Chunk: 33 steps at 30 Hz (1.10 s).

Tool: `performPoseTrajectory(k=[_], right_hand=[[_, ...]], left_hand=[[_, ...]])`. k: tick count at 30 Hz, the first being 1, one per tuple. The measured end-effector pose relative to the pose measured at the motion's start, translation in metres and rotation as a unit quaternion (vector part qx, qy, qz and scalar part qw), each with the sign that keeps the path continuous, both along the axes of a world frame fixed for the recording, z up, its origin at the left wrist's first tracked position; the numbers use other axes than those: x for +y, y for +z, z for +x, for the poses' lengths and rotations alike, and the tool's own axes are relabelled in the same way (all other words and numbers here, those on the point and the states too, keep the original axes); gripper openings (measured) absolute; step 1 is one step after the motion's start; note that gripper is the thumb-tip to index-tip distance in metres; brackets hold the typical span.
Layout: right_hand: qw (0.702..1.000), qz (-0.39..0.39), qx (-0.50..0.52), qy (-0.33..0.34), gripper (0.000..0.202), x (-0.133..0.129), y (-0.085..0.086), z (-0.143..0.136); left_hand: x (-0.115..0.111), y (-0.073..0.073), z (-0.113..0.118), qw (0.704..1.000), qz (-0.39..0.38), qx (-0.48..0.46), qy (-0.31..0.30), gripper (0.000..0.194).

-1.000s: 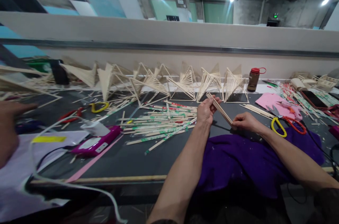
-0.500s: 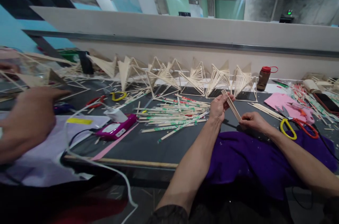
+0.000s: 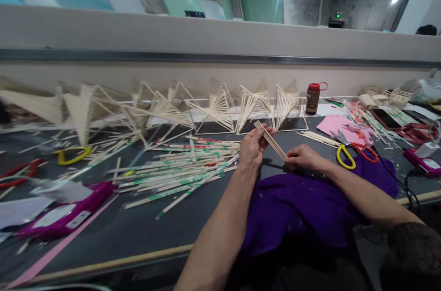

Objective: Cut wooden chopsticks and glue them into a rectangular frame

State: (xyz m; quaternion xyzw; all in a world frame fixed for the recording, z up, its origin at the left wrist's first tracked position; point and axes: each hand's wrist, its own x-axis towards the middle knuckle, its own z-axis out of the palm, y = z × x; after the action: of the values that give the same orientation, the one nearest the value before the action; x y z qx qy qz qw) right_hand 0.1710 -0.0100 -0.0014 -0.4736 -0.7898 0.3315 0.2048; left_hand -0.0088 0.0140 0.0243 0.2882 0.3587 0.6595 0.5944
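Between my hands a small bundle of thin wooden chopsticks point(image 3: 272, 142) is held at a slant above the dark table. My left hand point(image 3: 254, 145) is closed round its upper end, and my right hand point(image 3: 305, 158) pinches its lower end. To the left of my left hand lies a pile of chopsticks in green-printed wrappers point(image 3: 182, 167). A few bare sticks point(image 3: 319, 138) rest on the table beyond my right hand. Under my forearms a purple cloth point(image 3: 292, 204) hangs over the table's front edge.
Along the back stands a row of stick frames point(image 3: 255, 103), with a red-lidded bottle point(image 3: 312, 99) at its right end. Scissors point(image 3: 356, 151) lie by pink paper point(image 3: 336, 125) on the right. Magenta power strips point(image 3: 69, 210) sit left and right; the right one trails dark cables.
My view has swung to the right, so another person's hand at the left is out of sight and a second power strip shows at the right. Both hands keep their grip on the sticks.
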Motion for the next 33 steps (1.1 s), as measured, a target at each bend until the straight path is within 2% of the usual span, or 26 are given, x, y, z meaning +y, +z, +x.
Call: performPoseTrajectory(k=[5, 7, 9, 11, 14, 16, 18, 20, 25, 29, 33], right_hand=[[1.000, 0.003, -0.009, 0.011, 0.025, 0.002, -0.003, -0.001], [1.000, 0.002, -0.013, 0.024, 0.026, 0.000, 0.001, 0.000], [0.998, 0.018, -0.063, 0.026, 0.030, 0.000, 0.010, 0.005], [0.987, 0.058, -0.151, -0.008, 0.030, 0.003, 0.020, 0.017], [0.958, 0.106, -0.242, -0.110, 0.031, 0.014, 0.031, 0.046], [0.934, 0.110, -0.290, -0.178, 0.033, 0.021, 0.032, 0.065], [0.914, 0.106, -0.325, -0.217, 0.032, 0.027, 0.030, 0.077], [0.907, 0.096, -0.343, -0.223, 0.030, 0.029, 0.027, 0.081], [0.925, 0.102, -0.321, -0.176, 0.025, 0.026, 0.034, 0.085], [0.912, 0.128, -0.320, -0.221, 0.034, 0.025, 0.041, 0.097], [0.895, 0.100, -0.354, -0.251, 0.031, 0.029, 0.034, 0.101]], left_hand=[[0.000, 0.002, -0.001, 1.000, -0.010, 0.008, 0.001, 0.007], [0.000, 0.003, -0.001, 1.000, -0.012, 0.010, 0.001, 0.006], [-0.001, 0.004, 0.000, 1.000, -0.015, 0.007, 0.003, 0.004], [-0.002, 0.005, 0.000, 1.000, -0.016, 0.003, 0.005, 0.003], [-0.004, 0.007, 0.001, 1.000, -0.022, 0.002, 0.006, 0.004], [-0.005, 0.009, 0.002, 1.000, -0.029, 0.000, 0.008, 0.008], [-0.005, 0.009, 0.003, 0.999, -0.037, -0.003, 0.011, 0.010], [-0.005, 0.010, 0.003, 0.999, -0.044, -0.009, 0.017, 0.012], [-0.002, 0.012, -0.002, 0.997, -0.057, -0.025, 0.038, 0.018], [-0.001, 0.013, -0.005, 0.997, -0.051, -0.029, 0.044, 0.019], [-0.003, 0.013, -0.003, 0.998, -0.051, -0.017, 0.035, 0.019]])
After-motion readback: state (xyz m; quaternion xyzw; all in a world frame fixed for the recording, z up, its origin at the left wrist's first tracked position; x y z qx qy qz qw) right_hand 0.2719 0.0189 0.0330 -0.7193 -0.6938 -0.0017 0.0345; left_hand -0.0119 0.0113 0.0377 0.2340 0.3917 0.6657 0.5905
